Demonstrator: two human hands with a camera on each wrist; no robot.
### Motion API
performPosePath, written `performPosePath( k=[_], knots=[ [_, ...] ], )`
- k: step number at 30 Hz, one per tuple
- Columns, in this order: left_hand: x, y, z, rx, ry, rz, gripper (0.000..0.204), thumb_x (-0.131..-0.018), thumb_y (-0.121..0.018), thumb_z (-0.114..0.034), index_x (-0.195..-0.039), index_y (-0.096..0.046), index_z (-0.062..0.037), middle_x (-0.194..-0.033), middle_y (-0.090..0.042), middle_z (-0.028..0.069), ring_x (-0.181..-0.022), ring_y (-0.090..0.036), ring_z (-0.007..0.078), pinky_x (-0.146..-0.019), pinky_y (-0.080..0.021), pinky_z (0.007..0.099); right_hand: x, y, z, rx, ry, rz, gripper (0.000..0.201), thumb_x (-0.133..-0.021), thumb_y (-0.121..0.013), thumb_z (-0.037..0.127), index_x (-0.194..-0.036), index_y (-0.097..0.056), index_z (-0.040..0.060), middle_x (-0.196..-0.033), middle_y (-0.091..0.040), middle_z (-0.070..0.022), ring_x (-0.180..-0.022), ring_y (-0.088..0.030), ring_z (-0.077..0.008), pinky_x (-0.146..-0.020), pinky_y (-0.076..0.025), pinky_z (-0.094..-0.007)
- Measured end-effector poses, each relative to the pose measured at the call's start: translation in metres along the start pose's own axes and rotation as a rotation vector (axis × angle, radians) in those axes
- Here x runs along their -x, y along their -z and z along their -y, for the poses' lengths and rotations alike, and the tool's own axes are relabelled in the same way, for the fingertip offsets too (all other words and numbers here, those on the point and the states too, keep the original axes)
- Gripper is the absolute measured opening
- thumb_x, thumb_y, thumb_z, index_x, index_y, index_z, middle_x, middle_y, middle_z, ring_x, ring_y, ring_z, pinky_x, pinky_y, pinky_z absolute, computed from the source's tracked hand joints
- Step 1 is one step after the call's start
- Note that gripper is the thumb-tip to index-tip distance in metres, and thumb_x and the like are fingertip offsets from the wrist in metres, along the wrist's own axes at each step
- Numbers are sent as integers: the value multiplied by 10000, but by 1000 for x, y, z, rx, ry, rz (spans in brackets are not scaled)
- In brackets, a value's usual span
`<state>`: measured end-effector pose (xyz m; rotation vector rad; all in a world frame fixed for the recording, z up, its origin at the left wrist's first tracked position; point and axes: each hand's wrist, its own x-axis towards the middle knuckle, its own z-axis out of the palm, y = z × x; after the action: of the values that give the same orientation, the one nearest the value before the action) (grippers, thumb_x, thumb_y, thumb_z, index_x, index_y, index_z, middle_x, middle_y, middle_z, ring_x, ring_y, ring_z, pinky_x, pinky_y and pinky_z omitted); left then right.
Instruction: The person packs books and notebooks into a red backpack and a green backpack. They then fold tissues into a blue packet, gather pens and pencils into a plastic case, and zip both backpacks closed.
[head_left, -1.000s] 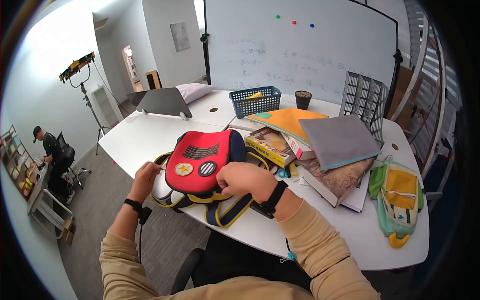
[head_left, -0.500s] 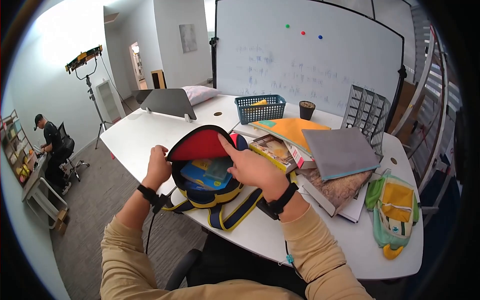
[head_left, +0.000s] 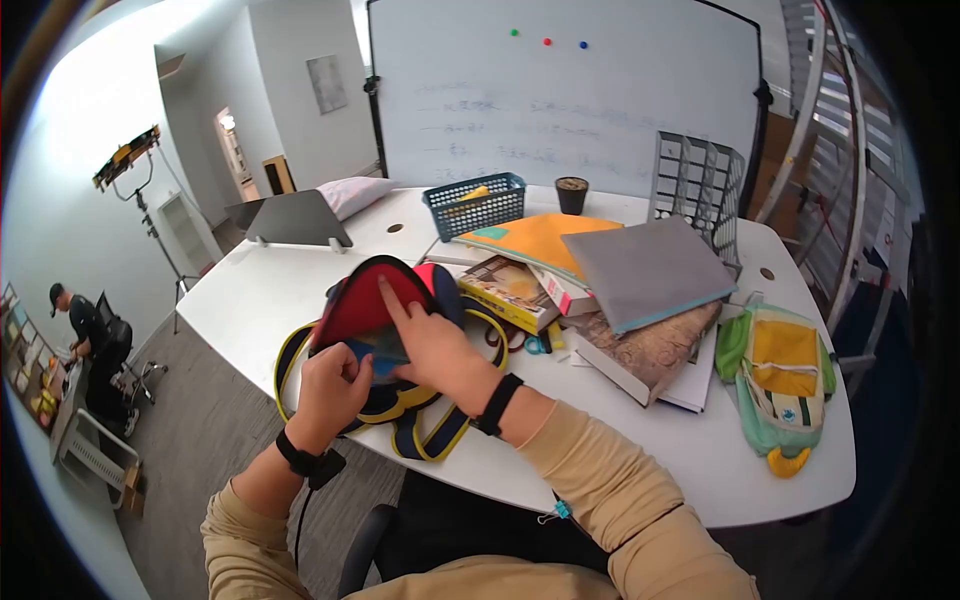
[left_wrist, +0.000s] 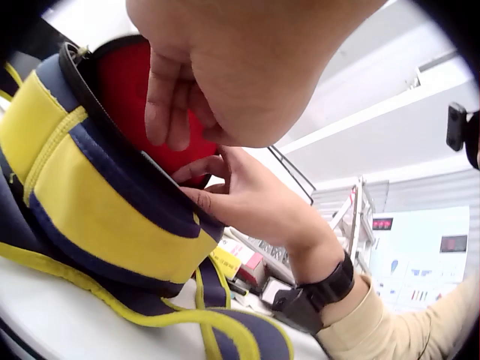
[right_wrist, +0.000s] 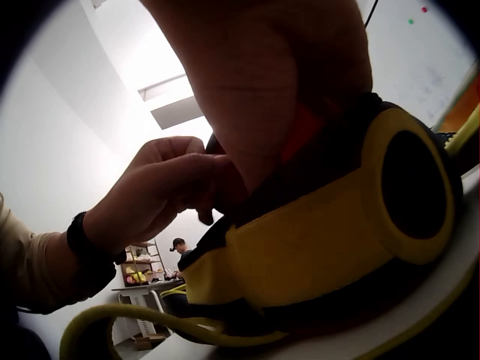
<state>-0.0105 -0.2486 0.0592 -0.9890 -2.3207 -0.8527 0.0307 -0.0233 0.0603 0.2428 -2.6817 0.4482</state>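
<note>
A navy and yellow backpack (left_wrist: 105, 225) lies on the table with its red-lined front flap (head_left: 362, 302) raised. Something flat and blue (head_left: 385, 362) shows inside, mostly behind the hands. My right hand (head_left: 438, 348) presses its straight index finger against the red lining, while its thumb is bent near the opening's rim. At the near left side of the opening is my left hand (head_left: 335, 392). Its fingers hang loosely bent in front of the red lining in the left wrist view, with nothing seen between them. The backpack's strap (head_left: 430, 440) trails toward the table's front edge.
Boxes (head_left: 510, 290), an orange pouch (head_left: 545, 243), a grey pouch (head_left: 650, 272) and scissors (head_left: 532, 345) lie right of the backpack. A small green and yellow bag (head_left: 783, 385) lies farther right. Behind stand a blue basket (head_left: 475, 207) and a potted plant (head_left: 571, 196).
The backpack's red flap was down a second ago and has been raised. My left hand has come from the bag's left edge to the opening; my right index finger has moved onto the lining.
</note>
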Motion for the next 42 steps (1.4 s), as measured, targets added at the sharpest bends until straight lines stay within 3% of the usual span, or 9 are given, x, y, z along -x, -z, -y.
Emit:
performPosePath(
  k=[3,7,11,14,15,19,25,28,42],
  knots=[
    [-9,-19,6,23,-155,-13,321,-961,-874,-246,-1097,-726,4,-1105,-763,253,-993,-745,439,-861,-595,529,0,-15,-2,-24,-43,-11,1530,-835,-1031,311,-1850,83,46,-1288,-714,-308,-943,-833,-448,-817,-705,-458],
    [-18,-50,66,-423,-37,189,715,-987,-791,-412,-1478,-612,76,-1432,-658,382,-1278,-654,595,-1130,-536,658,1,-12,-2,-32,-67,6,1504,-866,-1015,312,-1847,92,40,-1257,-709,-307,-969,-832,-453,-846,-706,-463],
    [-45,-47,76,-414,199,251,651,-1025,-681,-373,-1495,-630,76,-1466,-674,393,-1371,-645,596,-1176,-522,667,1,-10,-4,-117,-76,24,1495,-905,-976,429,-1837,122,28,-1304,-680,-347,-1001,-810,-500,-910,-692,-516],
    [-64,-53,124,-216,160,490,517,-1106,-585,-303,-1546,-667,-45,-1563,-663,326,-1486,-601,523,-1255,-482,569,4,-15,1,-156,-128,-86,1475,-922,-932,563,-1824,76,-25,-1307,-676,-344,-1004,-809,-503,-915,-695,-510],
    [-69,-57,131,-423,-141,502,475,-1102,-606,-254,-1535,-695,-79,-1524,-725,261,-1450,-671,437,-1230,-518,502,2,-16,0,-162,-148,-96,1473,-918,-918,605,-1818,53,-40,-1309,-677,-343,-1007,-810,-500,-915,-696,-508],
    [-88,-31,97,176,184,611,497,-1045,-749,-224,-1522,-724,-84,-1452,-791,116,-1322,-735,254,-1147,-561,416,3,-12,2,-187,-217,-87,1480,-890,-893,721,-1796,-40,-80,-1317,-684,-337,-1025,-818,-482,-907,-700,-498],
    [-91,-12,62,319,590,741,493,-1048,-787,-240,-1511,-725,-81,-1401,-800,104,-1252,-759,224,-1110,-590,410,3,-11,0,-148,-236,-90,1491,-844,-902,766,-1755,-139,-135,-1292,-711,-304,-1019,-832,-440,-856,-708,-463],
    [-102,-30,116,571,964,877,507,-1055,-798,-255,-1504,-692,-44,-1406,-786,135,-1248,-766,242,-1119,-605,413,4,-21,-4,-131,-210,-132,1468,-850,-903,754,-1736,-170,-159,-1265,-719,-298,-985,-835,-428,-822,-709,-452],
    [-83,-20,86,995,1053,801,408,-1118,-715,-326,-1445,-717,-84,-1356,-808,115,-1262,-765,289,-1167,-568,485,-3,-12,-14,-162,-351,-174,1251,-842,-905,747,-1534,-390,-160,-1137,-790,-301,-978,-855,-399,-827,-716,-433]
  ],
)
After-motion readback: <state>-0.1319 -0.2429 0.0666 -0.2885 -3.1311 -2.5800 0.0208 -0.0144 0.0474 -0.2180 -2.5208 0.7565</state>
